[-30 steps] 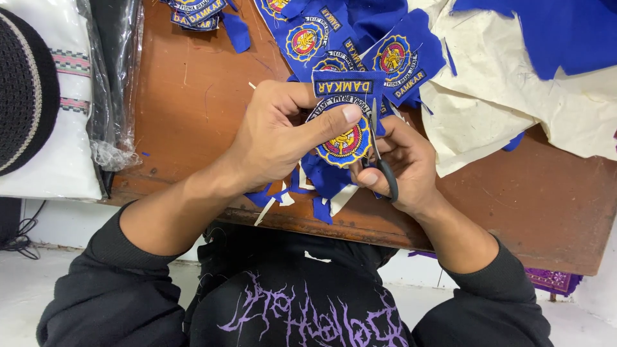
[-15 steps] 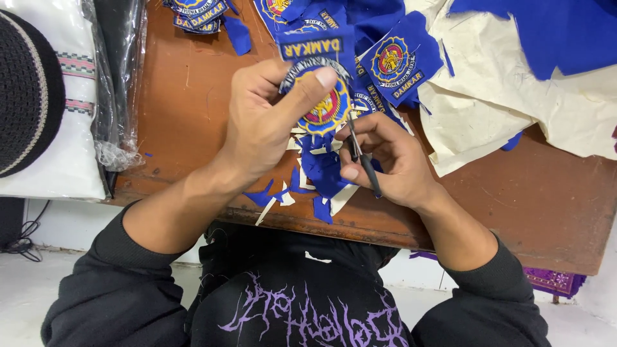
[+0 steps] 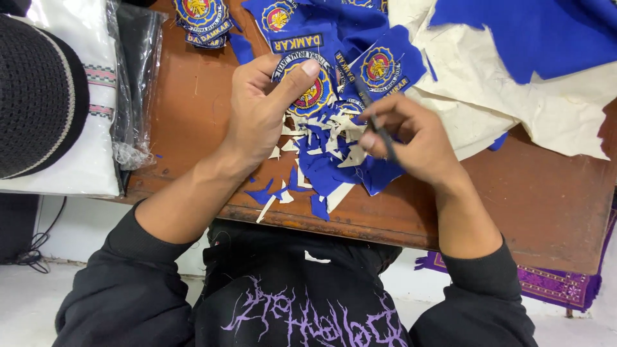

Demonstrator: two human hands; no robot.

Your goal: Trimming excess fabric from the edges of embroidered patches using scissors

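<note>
My left hand (image 3: 267, 106) pinches a round blue embroidered patch (image 3: 308, 93) with a yellow and red emblem, thumb pressed on its face. My right hand (image 3: 408, 138) grips small black scissors (image 3: 379, 128) whose blades point up toward the patch's right edge. Below both hands lies a heap of blue and cream fabric scraps (image 3: 324, 164) on the brown wooden table (image 3: 533, 193). More uncut patches on blue cloth (image 3: 379, 67) lie just behind the hands.
A stack of finished patches (image 3: 202, 19) sits at the back left. Cream backing cloth with blue fabric (image 3: 514, 71) covers the back right. A black knitted cap (image 3: 38, 96) rests on white folded cloth (image 3: 83, 160) beside a plastic bag (image 3: 135, 77) at the left.
Both hands have drifted slightly left and lower in view. The scissors have turned from pointing down-right to pointing up at the patch's edge. The patch has rotated in my left hand.
</note>
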